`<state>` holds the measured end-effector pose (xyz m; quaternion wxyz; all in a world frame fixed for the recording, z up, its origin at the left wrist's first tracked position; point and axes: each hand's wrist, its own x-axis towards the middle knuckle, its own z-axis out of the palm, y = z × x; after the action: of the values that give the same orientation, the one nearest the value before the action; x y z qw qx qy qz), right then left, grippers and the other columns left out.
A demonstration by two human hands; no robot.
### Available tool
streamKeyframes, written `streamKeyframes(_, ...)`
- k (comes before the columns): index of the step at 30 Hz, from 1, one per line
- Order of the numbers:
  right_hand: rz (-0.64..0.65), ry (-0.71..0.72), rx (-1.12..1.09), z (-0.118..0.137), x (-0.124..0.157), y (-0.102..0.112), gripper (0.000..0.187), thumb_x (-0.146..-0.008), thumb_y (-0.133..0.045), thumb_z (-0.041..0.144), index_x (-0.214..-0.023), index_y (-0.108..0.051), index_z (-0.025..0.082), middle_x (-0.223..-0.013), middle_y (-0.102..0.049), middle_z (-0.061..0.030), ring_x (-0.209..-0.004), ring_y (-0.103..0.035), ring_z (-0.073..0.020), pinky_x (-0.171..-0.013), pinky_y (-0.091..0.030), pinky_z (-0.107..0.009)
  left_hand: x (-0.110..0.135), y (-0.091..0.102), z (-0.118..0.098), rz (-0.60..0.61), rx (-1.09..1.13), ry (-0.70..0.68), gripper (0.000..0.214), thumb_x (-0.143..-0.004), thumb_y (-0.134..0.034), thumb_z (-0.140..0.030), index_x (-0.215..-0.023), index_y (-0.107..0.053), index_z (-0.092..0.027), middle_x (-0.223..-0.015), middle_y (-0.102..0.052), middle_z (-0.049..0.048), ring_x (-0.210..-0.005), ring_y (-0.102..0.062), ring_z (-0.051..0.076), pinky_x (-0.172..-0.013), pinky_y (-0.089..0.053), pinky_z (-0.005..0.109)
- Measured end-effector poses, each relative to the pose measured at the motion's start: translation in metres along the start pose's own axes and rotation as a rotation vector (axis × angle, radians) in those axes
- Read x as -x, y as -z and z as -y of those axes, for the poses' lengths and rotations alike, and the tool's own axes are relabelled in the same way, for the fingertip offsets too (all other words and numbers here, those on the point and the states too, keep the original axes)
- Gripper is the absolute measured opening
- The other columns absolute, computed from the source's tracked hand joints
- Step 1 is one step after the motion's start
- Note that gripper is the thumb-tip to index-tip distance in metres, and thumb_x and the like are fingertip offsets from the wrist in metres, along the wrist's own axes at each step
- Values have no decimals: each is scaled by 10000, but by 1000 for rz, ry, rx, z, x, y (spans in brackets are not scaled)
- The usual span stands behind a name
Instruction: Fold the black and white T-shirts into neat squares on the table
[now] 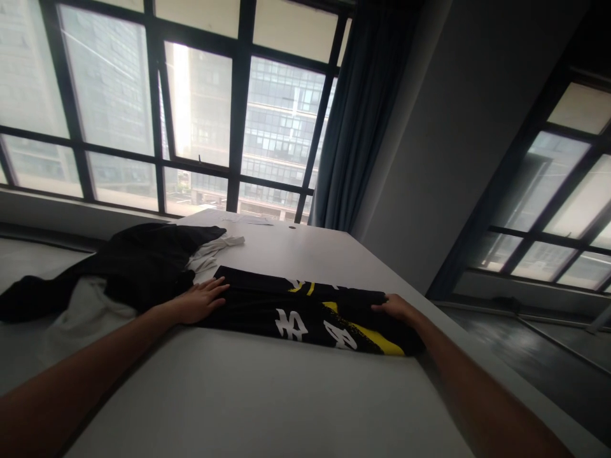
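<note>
A black T-shirt (305,308) with white lettering and yellow print lies folded into a long strip across the white table. My left hand (203,302) rests flat on its left end, fingers spread and pointing right. At the far right corner of the strip, my right hand (396,307) has its fingers closed on the fabric edge. The upper layer is folded over, so part of the print is hidden.
To the left is a loose pile of black clothing (147,254) with white fabric (93,305) under and beside it. Papers (248,219) lie at the far end of the white table (267,394). Its right edge runs beside my right arm. Windows and a dark curtain (353,127) stand beyond.
</note>
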<state>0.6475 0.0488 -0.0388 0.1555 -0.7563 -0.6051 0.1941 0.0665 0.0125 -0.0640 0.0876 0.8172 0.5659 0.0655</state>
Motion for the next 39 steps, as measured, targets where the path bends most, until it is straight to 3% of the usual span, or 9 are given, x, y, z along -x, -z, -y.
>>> streamKeyframes(5, 55, 82, 135, 26, -42, 29, 256, -578, -786, 201, -825, -738, 155, -825, -746, -70, -835, -698, -259, -722, -535, -303, 10, 7, -14, 84, -74, 42, 656, -918, -346, -566, -1493, -398, -254, -1590, -308, 105, -1445, -288, 353, -1133, -211, 557)
streamKeyframes(12, -33, 145, 559, 133, -124, 57, 293, -616, -780, 189, -908, -760, 191, -967, -727, -120, -962, -657, -323, -803, -504, -363, 27, 25, -52, -20, -74, 25, 469, -897, -401, -537, -1165, -701, -297, -1204, -679, 127, -1126, -592, 355, -979, -369, 546)
streamKeyframes(17, -655, 348, 461, 223, -148, 30, 607, -920, -511, 307, -1472, -365, 101, -1361, -523, -243, -1233, -509, -364, -1028, -363, -513, 36, 37, -80, -26, 103, -157, 364, -966, -353, -434, -978, -703, -336, -959, -706, 57, -937, -642, 226, -920, -415, 413)
streamKeyframes(19, -650, 344, 456, 246, -142, 11, 647, -957, -442, 348, -1511, -259, 67, -1421, -455, -262, -1306, -433, -375, -1084, -263, -577, 38, 39, -87, -14, 168, -243, 302, -967, -390, -355, -1025, -685, -337, -982, -709, 32, -966, -637, 197, -950, -417, 363)
streamKeyframes(21, -475, 336, 511, 258, -125, -11, 615, -960, -430, 410, -1485, -340, 103, -1442, -450, -233, -1297, -446, -366, -1084, -268, -575, 39, 40, -90, -3, 198, -287, 283, -950, -420, -265, -1075, -671, -307, -1050, -708, 18, -1022, -628, 182, -988, -415, 338)
streamKeyframes(25, 29, 398, 536, 251, -73, -50, 573, -914, -491, 543, -1356, -556, 184, -1366, -565, -151, -1188, -561, -320, -973, -441, -422, 34, 31, -80, -53, 169, -292, 324, -904, -482, -218, -1179, -648, -260, -1318, -629, 34, -1231, -554, 227, -1075, -395, 379)
streamKeyframes(28, 230, 477, 486, 227, -30, -73, 601, -905, -507, 565, -1351, -579, 169, -1348, -589, -143, -1192, -569, -316, -979, -450, -376, 29, 20, -71, -60, 133, -244, 358, -908, -505, -294, -1237, -637, -243, -1419, -560, 64, -1319, -488, 283, -1105, -385, 445)
streamKeyframes(33, 138, 538, 491, 178, 17, -91, 546, -969, -423, 507, -1463, -444, 275, -1547, -377, -73, -1349, -428, -310, -1071, -369, -468, 36, 16, -94, -32, 112, -272, 396, -921, -485, -364, -1255, -644, -224, -1400, -574, 95, -1261, -524, 311, -1056, -434, 495)
streamKeyframes(39, -82, 525, 588, 129, 48, -70, 414, -981, -433, 294, -1380, -542, 264, -1433, -517, -101, -1250, -527, -287, -1052, -374, -485, 45, 24, -143, 138, 298, -488, 384, -917, -421, -170, -1195, -668, -267, -1353, -623, 19, -1217, -572, 210, -1040, -467, 371)
